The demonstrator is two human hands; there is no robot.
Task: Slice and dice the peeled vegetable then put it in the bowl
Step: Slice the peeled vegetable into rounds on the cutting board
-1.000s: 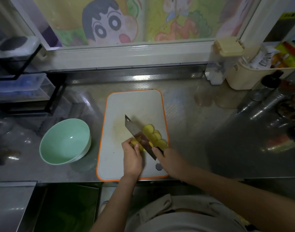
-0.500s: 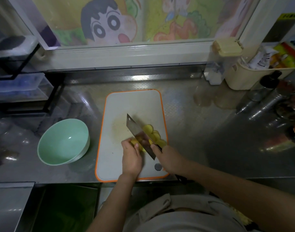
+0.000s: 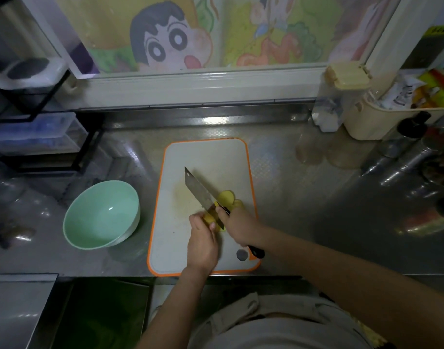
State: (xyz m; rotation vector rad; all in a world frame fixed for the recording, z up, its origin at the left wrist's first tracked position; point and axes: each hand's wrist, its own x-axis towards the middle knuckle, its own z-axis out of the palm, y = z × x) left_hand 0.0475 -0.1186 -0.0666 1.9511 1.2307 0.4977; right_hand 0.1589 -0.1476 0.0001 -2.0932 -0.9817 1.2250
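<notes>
Dim overall, with a greenish cast. Light comes through the patterned window (image 3: 190, 34) at the back. There are small glare spots on the steel counter (image 3: 278, 159) and a glint inside the bowl (image 3: 97, 217). The bottles (image 3: 404, 157) at right are smeared and soft. Wide-angle bowing bends the edges. The foreground below the counter sinks into shadow.

Glossy metal counter (image 3: 304, 205), matt plastic board (image 3: 215, 157), shiny steel knife blade (image 3: 197, 187), smooth glazed bowl (image 3: 100, 212).

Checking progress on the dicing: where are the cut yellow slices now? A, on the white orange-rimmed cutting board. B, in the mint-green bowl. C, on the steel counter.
A: the cut yellow slices lie on the white orange-rimmed cutting board; the mint-green bowl is empty.
</notes>
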